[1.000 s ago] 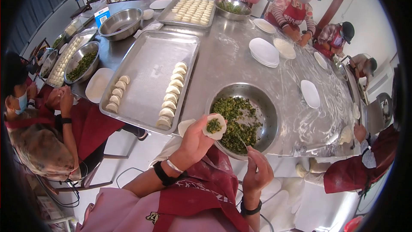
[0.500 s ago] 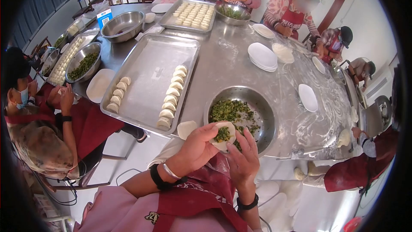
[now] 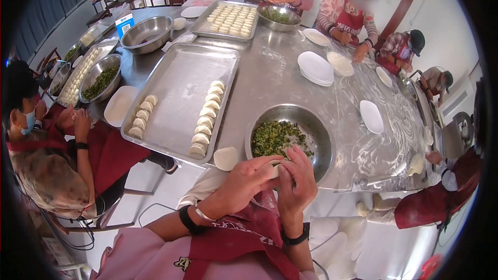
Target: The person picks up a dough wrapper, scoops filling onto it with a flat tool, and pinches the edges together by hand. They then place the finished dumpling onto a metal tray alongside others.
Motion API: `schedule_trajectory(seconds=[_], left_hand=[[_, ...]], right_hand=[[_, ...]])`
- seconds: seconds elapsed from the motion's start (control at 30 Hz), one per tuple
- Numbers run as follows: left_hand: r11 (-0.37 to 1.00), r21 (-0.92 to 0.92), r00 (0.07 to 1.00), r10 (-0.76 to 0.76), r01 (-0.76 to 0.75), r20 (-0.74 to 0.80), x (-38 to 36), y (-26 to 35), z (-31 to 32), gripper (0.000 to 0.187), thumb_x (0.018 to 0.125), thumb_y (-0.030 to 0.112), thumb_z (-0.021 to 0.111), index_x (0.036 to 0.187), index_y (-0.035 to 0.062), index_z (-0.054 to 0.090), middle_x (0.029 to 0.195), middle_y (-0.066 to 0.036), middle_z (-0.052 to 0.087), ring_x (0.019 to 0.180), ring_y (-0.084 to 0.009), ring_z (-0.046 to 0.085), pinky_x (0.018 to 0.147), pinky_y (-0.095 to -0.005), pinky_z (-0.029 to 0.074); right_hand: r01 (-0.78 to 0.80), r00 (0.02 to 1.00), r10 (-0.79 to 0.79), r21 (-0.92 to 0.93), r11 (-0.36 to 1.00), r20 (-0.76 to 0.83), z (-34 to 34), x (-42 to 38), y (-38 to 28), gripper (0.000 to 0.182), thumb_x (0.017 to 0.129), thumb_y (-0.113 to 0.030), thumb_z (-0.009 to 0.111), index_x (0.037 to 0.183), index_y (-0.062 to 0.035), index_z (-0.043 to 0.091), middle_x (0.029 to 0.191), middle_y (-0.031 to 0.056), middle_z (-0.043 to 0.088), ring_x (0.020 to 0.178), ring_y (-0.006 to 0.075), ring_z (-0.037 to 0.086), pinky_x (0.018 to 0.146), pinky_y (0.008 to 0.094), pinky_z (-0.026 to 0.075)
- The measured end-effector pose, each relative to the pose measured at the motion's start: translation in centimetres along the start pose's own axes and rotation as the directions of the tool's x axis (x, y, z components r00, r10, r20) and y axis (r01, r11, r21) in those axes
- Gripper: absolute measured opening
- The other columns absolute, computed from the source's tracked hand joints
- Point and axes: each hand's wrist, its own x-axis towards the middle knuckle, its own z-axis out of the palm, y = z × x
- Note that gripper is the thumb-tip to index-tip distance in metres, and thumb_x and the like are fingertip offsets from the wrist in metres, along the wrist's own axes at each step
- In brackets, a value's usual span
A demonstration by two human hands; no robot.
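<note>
Both my hands hold one dumpling (image 3: 275,169) at the near rim of the steel bowl. My left hand (image 3: 244,181) grips its left side, while the fingers of my right hand (image 3: 297,180) press along its folded edge. Most of the dumpling is hidden by my fingers; a little green shows at the top. Chopped green filling (image 3: 275,139) lies in the steel bowl (image 3: 324,150) just beyond. A round dough wrapper (image 3: 226,158) rests at the table edge left of my hands. Two rows of folded dumplings (image 3: 205,124) sit on the large metal tray (image 3: 179,80).
Behind stands a fuller dumpling tray (image 3: 210,35), with another filling bowl (image 3: 280,18) beside it. White plates (image 3: 316,67) lie on the floured steel table (image 3: 270,83). A masked co-worker (image 3: 46,161) sits close on the left; several others work along the far and right sides.
The flat wrapper with its filling in view has been folded over, and my fingers have closed around it. My right hand has come up and inward.
</note>
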Motion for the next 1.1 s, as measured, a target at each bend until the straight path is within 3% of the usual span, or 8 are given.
schedule_trajectory(seconds=[0.1, 0.2, 0.3, 0.4, 0.5, 0.67, 0.93, 1.1], left_hand=[[0.914, 0.388, 0.993, 0.106, -0.121, 0.059, 0.3, -0.4, -0.7, 0.045, 0.104, 0.014, 0.052, 0.144, -0.0046, 0.044, 0.136, -0.014, 0.056, 0.122, -0.0189, 0.058, 0.105, -0.0356, 0.05], [0.891, 0.437, 0.989, 0.148, -0.125, -0.018, 1.1, -0.8, -1.1, 0.046, 0.103, 0.011, 0.055, 0.144, -0.0061, 0.043, 0.132, -0.014, 0.059, 0.119, -0.0188, 0.06, 0.105, -0.0333, 0.051], [0.956, 0.166, 0.963, 0.258, -0.244, -0.073, 1.4, -1.1, -0.6, 0.046, 0.103, 0.011, 0.054, 0.143, -0.0073, 0.043, 0.132, -0.015, 0.059, 0.12, -0.0208, 0.06, 0.106, -0.0354, 0.05], [0.959, 0.101, 0.954, 0.277, -0.266, -0.114, 1.5, -0.9, -0.3, 0.046, 0.103, 0.011, 0.055, 0.143, -0.0085, 0.043, 0.134, -0.016, 0.057, 0.121, -0.0232, 0.059, 0.106, -0.0375, 0.051], [0.965, 0.065, 0.956, 0.262, -0.256, -0.133, 1.5, -1.2, 0.1, 0.046, 0.102, 0.01, 0.055, 0.143, -0.0089, 0.043, 0.135, -0.017, 0.056, 0.122, -0.0246, 0.059, 0.106, -0.0392, 0.051], [0.966, 0.063, 0.958, 0.256, -0.25, -0.127, 1.6, -2.0, 0.2, 0.046, 0.102, 0.009, 0.056, 0.143, -0.0081, 0.043, 0.136, -0.018, 0.056, 0.123, -0.0244, 0.058, 0.107, -0.0394, 0.05], [0.973, 0.091, 0.971, 0.221, -0.213, -0.087, 1.5, -2.5, 0.4, 0.046, 0.102, 0.009, 0.056, 0.142, -0.008, 0.044, 0.138, -0.019, 0.055, 0.125, -0.0248, 0.057, 0.108, -0.04, 0.049], [0.965, 0.145, 0.974, 0.226, -0.221, -0.025, 1.4, -3.0, 0.2, 0.045, 0.102, 0.009, 0.056, 0.141, -0.0089, 0.045, 0.138, -0.019, 0.055, 0.125, -0.0242, 0.057, 0.109, -0.04, 0.048]], right_hand=[[0.009, 1.0, -0.009, 0.013, 1.0, -0.027, 0.6, 0.1, 0.4, 0.022, 0.079, 0.006, 0.07, 0.1, -0.0008, 0.069, 0.114, 0.0193, 0.07, 0.117, 0.0403, 0.064, 0.097, 0.0461, 0.052], [0.012, 1.0, -0.012, -0.003, 1.0, 0.0, 0.6, 0.4, 0.5, 0.029, 0.077, 0.007, 0.071, 0.106, 0.0007, 0.069, 0.119, 0.0203, 0.069, 0.119, 0.0389, 0.063, 0.099, 0.0446, 0.051], [-0.194, 0.977, 0.206, 0.174, 0.966, -0.058, 0.6, 0.1, -0.1, 0.035, 0.078, 0.008, 0.07, 0.113, 0.0033, 0.068, 0.126, 0.0207, 0.066, 0.124, 0.0355, 0.06, 0.105, 0.0419, 0.047], [-0.411, 0.883, 0.469, 0.43, 0.804, -0.032, 0.7, -1.2, -0.4, 0.037, 0.081, 0.008, 0.07, 0.117, 0.0051, 0.068, 0.133, 0.021, 0.063, 0.128, 0.0316, 0.057, 0.109, 0.0395, 0.043], [-0.518, 0.82, 0.572, 0.477, 0.71, 0.038, 0.6, -1.4, -0.5, 0.036, 0.084, 0.007, 0.07, 0.119, 0.005, 0.068, 0.134, 0.0214, 0.062, 0.129, 0.0287, 0.056, 0.11, 0.0383, 0.042], [-0.502, 0.817, 0.576, 0.48, 0.719, -0.007, 0.7, -1.3, -0.7, 0.03, 0.083, 0.005, 0.071, 0.113, 0.0059, 0.07, 0.13, 0.0214, 0.064, 0.125, 0.0291, 0.06, 0.107, 0.0386, 0.044], [-0.31, 0.926, 0.347, 0.225, 0.924, -0.149, 0.3, -1.4, -0.1, 0.018, 0.081, 0.005, 0.072, 0.099, 0.0024, 0.071, 0.12, 0.0199, 0.069, 0.116, 0.0335, 0.065, 0.098, 0.04, 0.052], [-0.242, 0.953, 0.276, 0.241, 0.94, -0.122, -0.5, -1.0, 0.2, 0.019, 0.081, 0.005, 0.072, 0.099, -0.0003, 0.072, 0.115, 0.0178, 0.071, 0.116, 0.0345, 0.066, 0.097, 0.041, 0.052]])
